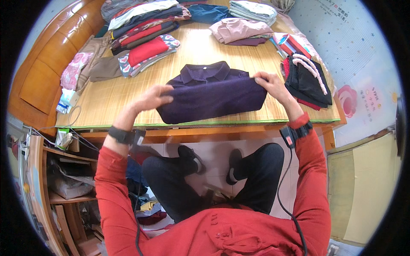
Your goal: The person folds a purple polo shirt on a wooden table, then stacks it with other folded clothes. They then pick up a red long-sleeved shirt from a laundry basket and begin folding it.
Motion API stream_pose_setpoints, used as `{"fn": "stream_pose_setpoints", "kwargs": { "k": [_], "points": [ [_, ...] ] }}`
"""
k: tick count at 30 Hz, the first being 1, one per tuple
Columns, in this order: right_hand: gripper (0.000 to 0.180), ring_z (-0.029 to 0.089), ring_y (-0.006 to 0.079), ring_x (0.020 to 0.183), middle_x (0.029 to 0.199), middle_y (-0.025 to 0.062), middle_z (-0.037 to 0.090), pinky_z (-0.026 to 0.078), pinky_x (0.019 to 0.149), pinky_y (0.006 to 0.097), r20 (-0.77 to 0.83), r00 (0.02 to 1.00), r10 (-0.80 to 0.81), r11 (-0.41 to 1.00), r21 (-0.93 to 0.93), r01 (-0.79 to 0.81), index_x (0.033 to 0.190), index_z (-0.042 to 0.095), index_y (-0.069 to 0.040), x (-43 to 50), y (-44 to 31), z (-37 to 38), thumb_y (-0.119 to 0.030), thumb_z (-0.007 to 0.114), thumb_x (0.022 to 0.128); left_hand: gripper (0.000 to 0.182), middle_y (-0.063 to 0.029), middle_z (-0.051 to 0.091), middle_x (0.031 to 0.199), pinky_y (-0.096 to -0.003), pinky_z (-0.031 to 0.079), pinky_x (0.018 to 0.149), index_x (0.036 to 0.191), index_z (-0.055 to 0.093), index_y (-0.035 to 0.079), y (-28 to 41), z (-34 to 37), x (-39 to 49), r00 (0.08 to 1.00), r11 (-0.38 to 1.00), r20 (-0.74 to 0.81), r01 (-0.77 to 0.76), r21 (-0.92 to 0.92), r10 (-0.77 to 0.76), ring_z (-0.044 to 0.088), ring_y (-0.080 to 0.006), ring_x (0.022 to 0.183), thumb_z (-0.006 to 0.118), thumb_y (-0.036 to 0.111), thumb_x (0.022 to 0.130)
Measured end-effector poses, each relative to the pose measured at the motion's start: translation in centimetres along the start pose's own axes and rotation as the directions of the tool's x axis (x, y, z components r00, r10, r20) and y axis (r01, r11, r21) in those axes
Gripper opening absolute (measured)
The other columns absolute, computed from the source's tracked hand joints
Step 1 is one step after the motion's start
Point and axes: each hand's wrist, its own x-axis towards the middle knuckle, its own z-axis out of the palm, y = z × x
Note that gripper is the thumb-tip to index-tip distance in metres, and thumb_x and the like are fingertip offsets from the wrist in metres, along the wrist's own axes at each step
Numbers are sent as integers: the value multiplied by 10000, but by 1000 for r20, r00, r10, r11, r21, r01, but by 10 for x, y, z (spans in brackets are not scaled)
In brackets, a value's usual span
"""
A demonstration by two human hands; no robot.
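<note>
A dark purple collared shirt [211,99] lies folded on the bed's mat in front of me, its collar pointing away from me. The lower part is turned up over the front and ends just below the collar. At the right end of that fold, my right hand [272,85] pinches the cloth between thumb and fingers. My left hand [152,98], slightly blurred, is at the shirt's left edge with thumb and fingertips over the fabric. Whether it grips the cloth cannot be made out.
Folded clothes [147,28] are stacked at the back left, beside the wooden headboard [48,70]. Pink folded clothing [240,30] sits at the back right. Black garments [307,80] lie near the right wall. A green-edged straw mat [105,105] covers the bed. Cables hang from both wrist straps.
</note>
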Motion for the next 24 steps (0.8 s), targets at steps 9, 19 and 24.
{"fn": "stream_pose_setpoints", "kwargs": {
  "k": [9,19,24],
  "points": [
    [123,572,117,766,771,30,638,462,730,284,-228,961,154,979,-99,-180,907,667,-25,133,70,41,-143,634,897,364,-204,656,1174,-392,458,982,1213,623,-1,-59,-39,120,955,939,-293,143,313,-47,607,-319,1130,643,147,881],
    [260,611,139,836,887,52,691,479,786,295,-189,928,322,946,42,-320,1012,701,-33,151,118,77,-264,645,908,363,-236,649,1170,-409,469,966,1180,628,9,-141,1,166,880,974,-444,218,62,-169,608,-356,1131,662,214,883],
    [375,608,126,935,1005,35,683,473,848,262,-35,969,246,963,121,-241,1126,665,-1,134,107,70,-267,716,868,301,-214,675,1080,-403,481,920,1123,622,11,-126,-9,154,893,983,-434,168,73,-120,639,-345,1050,655,202,893]
  ]
}}
